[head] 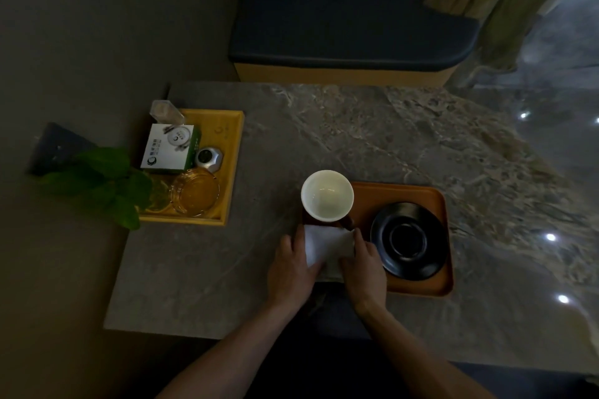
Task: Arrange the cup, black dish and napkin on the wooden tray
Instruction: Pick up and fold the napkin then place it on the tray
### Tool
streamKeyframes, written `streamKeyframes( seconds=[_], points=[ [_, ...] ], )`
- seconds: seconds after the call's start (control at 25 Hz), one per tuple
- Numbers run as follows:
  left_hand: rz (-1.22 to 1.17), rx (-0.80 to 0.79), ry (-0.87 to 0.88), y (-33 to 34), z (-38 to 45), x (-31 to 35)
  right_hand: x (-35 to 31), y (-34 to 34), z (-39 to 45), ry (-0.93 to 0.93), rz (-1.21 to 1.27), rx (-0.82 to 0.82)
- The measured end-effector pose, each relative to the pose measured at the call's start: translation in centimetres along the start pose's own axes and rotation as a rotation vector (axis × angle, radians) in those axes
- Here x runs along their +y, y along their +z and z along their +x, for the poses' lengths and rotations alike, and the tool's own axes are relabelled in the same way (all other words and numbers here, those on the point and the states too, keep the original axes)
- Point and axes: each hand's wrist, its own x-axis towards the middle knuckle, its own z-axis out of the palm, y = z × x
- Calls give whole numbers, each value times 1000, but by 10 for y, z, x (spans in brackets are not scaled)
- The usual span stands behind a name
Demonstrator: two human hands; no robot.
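Napkin point(327, 244) lay between both hands, left hand point(289, 272) and right hand point(364, 269) fingers pinching its opposite edges, beside the cup point(326, 196).

Dim, perhaps slightly blurred, edge-warped.

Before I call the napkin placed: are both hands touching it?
Touching. The head view shows the left hand and right hand with fingers pressed on the napkin from either side.

We see a glossy white ceramic cup point(327, 196), a black dish point(409, 240) with a soft sheen, a smooth wooden tray point(402, 194), a white cloth-like napkin point(326, 244), on veined stone tabletop point(356, 126).
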Motion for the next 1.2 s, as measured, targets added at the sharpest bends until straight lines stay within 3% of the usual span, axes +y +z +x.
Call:
streamKeyframes(
  seconds=[0.2,0.36,0.44,0.88,1.04,1.2],
  points=[
    [-117,-70,175,-3,-7,-27,24,-7,-12,-127,-18,-92],
    [18,-56,447,-12,-7,-52,42,-13,-17,-322,-184,-94],
    [77,-32,502,-14,-3,-54,46,-14,-16,-368,-225,-68],
    [88,-70,500,-21,4,-52,44,-20,-13,-383,-314,-53],
    [-4,-140,424,-58,32,-41,24,-39,4,-408,-271,68],
    [169,-152,416,-110,85,-15,-5,-63,41,-450,-323,92]
  ],
)
